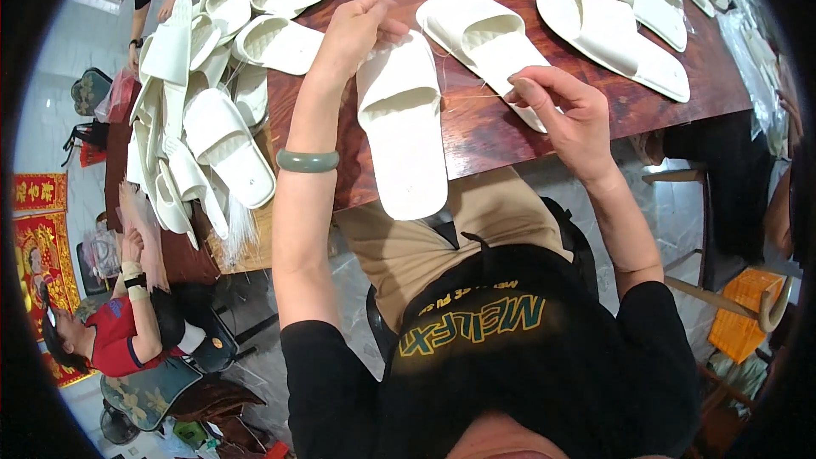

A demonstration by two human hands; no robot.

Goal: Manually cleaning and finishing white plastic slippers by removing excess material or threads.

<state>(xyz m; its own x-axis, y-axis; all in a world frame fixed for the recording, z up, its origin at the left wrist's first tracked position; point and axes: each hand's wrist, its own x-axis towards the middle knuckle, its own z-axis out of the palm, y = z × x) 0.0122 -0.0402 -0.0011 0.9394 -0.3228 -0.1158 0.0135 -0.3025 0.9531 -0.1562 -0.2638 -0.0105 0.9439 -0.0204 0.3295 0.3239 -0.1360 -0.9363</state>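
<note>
A white slipper (408,149) lies before me, its heel reaching past the table's near edge. My left hand (357,30), with a green bangle on the wrist, closes over its toe end; the thumb is mostly hidden. To the right, my right hand (568,115) pinches with thumb and forefinger. A thin clear strand (472,97) runs from the slipper's side toward those fingertips. Partly behind my right hand, a second white slipper (463,21) rests on the tabletop, strap upward.
White slippers (229,149) pile up at the table's left, with fine clear strands (240,234) hanging below. More slippers (616,42) lie far right on the reddish wooden table (629,119). Other people (119,336) are at the left and far left. An orange box (744,314) stands lower right.
</note>
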